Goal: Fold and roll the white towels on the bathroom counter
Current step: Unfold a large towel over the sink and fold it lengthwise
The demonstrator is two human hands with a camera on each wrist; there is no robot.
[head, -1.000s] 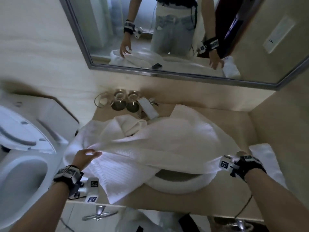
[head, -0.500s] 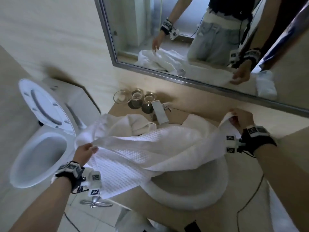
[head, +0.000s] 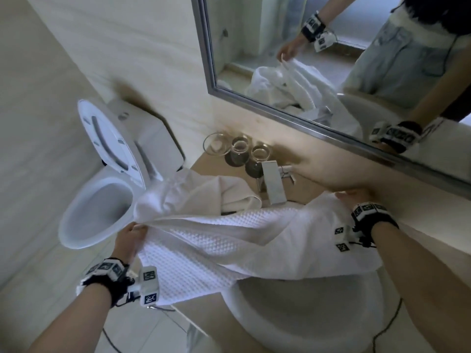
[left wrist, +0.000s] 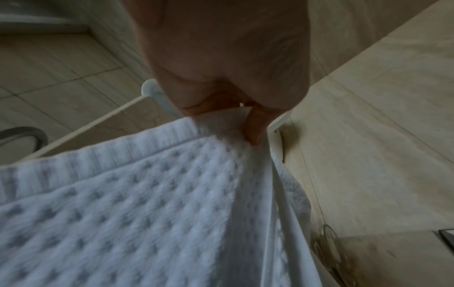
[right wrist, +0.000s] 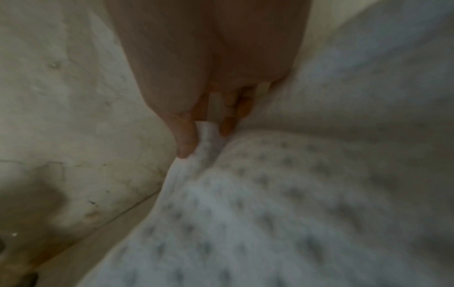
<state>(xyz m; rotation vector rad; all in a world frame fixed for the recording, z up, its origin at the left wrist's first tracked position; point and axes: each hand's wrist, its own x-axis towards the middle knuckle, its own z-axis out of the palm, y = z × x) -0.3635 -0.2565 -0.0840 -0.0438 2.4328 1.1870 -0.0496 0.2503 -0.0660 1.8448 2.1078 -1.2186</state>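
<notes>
The waffle-weave towel (head: 229, 240) is held stretched between both hands above the surface (head: 211, 324), spanning from the left edge of the surface to the far right, over the basin (head: 305, 324). Its lower fold hangs down past the near edge of the surface at the left.

The left hand (head: 128, 240) pinches the towel's left corner between thumb and fingers; the left wrist view shows the ribbed hem (left wrist: 103, 155) running away from that pinch. The right hand (head: 353, 197) grips the opposite corner near the wall below the mirror (head: 331, 72); the right wrist view, though blurred, shows cloth gathered between the thumb and the fingers (right wrist: 186, 141).

A second white towel (head: 204, 192) lies bunched on the surface at the far left, behind the stretched one, touching it.

Far on the surface stand three glass vessels (head: 239, 151) in a row, with the tap (head: 274, 183) just to their right. A toilet (head: 102, 207) with raised seat stands left of the surface.
</notes>
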